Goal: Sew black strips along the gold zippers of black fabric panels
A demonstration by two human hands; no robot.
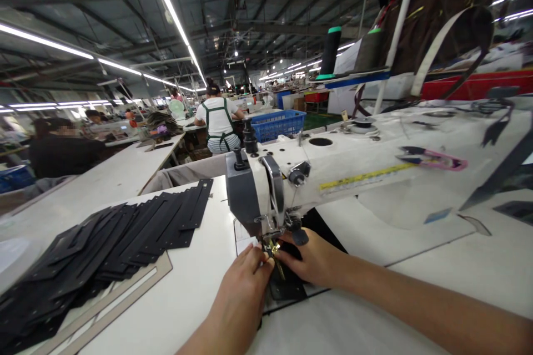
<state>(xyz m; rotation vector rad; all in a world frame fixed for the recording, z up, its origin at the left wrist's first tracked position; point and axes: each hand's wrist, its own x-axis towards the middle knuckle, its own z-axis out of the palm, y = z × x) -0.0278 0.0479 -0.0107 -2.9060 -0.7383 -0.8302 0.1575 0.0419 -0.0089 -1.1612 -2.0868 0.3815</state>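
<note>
At the needle area of a white sewing machine [300, 169], my two hands work close together. My left hand [244, 285] comes in from the front, its thumb and index finger pinched beside the presser foot; what lies between them is hidden. From the right, my right hand [314, 260] has its fingers bent and closed at a small shiny gold-coloured metal part [275, 247], which may be a zipper slider. Black material [325, 227] extends behind and under the right hand. A dark plate [287, 288] lies just in front of the fingers.
Left of the machine, black flat pieces with slots [137, 233] lie fanned out over a beige frame-shaped template [158, 269]. Pink-handled thread snips [435, 159] and a yellow measuring tape [366, 177] are on the machine arm. A blue crate [277, 126] and a seated co-worker [219, 119] are beyond.
</note>
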